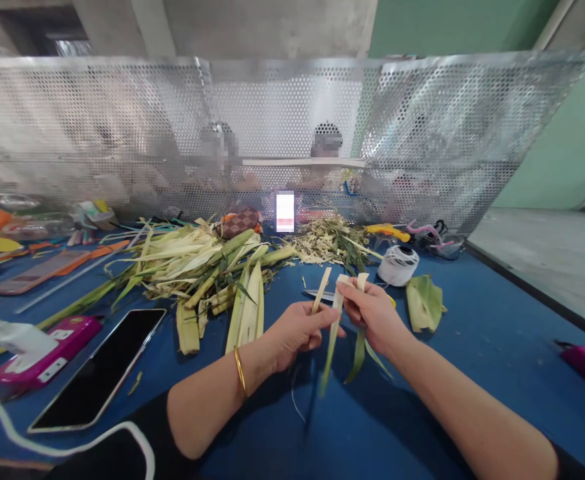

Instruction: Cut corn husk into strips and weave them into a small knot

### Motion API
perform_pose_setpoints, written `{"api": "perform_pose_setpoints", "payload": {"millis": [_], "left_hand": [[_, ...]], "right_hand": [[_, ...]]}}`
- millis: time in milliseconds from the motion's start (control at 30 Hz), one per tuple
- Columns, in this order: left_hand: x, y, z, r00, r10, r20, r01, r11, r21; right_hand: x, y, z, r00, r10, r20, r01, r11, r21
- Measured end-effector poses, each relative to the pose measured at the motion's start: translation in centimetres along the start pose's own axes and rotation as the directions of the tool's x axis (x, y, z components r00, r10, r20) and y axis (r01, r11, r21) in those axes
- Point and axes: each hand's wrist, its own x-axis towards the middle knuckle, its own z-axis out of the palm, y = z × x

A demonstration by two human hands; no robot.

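Note:
In the head view, my left hand (298,330) pinches a pale leaf strip (322,288) that sticks up past its fingers. Close by on the right, my right hand (370,307) is closed on folded leaf strips (341,293). One strip runs down between the hands and turns green toward its end. More green ends (357,360) hang below my right hand. A thin white thread (295,393) dangles beneath my left hand. Behind the hands lies a pair of scissors (319,294), partly hidden by them. A white spool of string (398,265) stands beyond my right hand.
A heap of long leaves and stalks (187,257) spreads across the left middle. Shredded scraps (327,243) lie at the back by a perforated metal screen (282,93). A phone (102,367) and a magenta power strip (47,357) lie left; a cut leaf (424,303) lies right.

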Motion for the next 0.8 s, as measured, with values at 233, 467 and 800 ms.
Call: {"api": "perform_pose_setpoints", "payload": {"millis": [233,467,800], "left_hand": [[-0.5,0.4,0.5,0.999,-0.042,-0.022,0.043,0.995,0.086],[-0.1,0.2,0.3,0.996,-0.047,-0.079,0.042,0.997,-0.06],[-0.2,-0.1,0.4,0.993,-0.087,0.079,0.087,0.996,0.012]], "right_hand": [[-0.1,0.1,0.0,0.994,0.103,0.029,-0.105,0.992,0.064],[0.1,-1.0,0.0,0.978,0.009,-0.206,0.036,0.977,0.212],[-1.0,-0.1,0.3,0.993,0.087,0.082,-0.075,0.988,-0.138]]}}
